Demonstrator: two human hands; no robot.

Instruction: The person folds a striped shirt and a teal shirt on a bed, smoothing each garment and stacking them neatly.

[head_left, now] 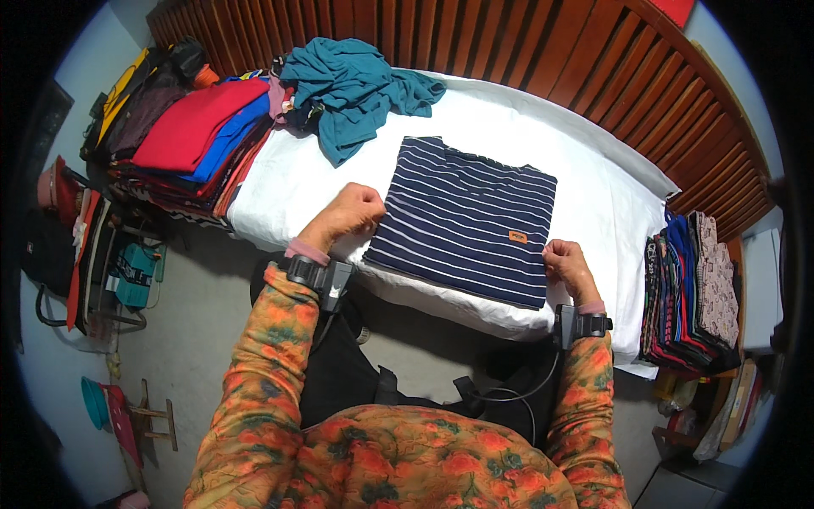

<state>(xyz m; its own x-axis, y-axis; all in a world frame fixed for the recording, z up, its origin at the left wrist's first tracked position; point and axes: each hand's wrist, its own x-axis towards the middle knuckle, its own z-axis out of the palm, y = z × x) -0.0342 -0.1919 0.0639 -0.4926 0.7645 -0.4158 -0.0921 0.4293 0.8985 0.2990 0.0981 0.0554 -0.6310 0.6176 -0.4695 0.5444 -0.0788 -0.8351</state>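
Note:
A navy shirt with white stripes lies folded into a near-square on the white sheet in front of me. It has a small orange patch near its right edge. My left hand is closed at the shirt's left edge, its fingertips curled under and partly hidden. At the right edge, my right hand pinches the side of the fabric just below the patch. Both wrists carry black strapped devices, and a cable hangs from the right one.
A crumpled teal garment lies behind and left of the shirt. Folded clothes are piled at the far left, and another stack stands at the right. A slatted wooden headboard rises behind the white sheet.

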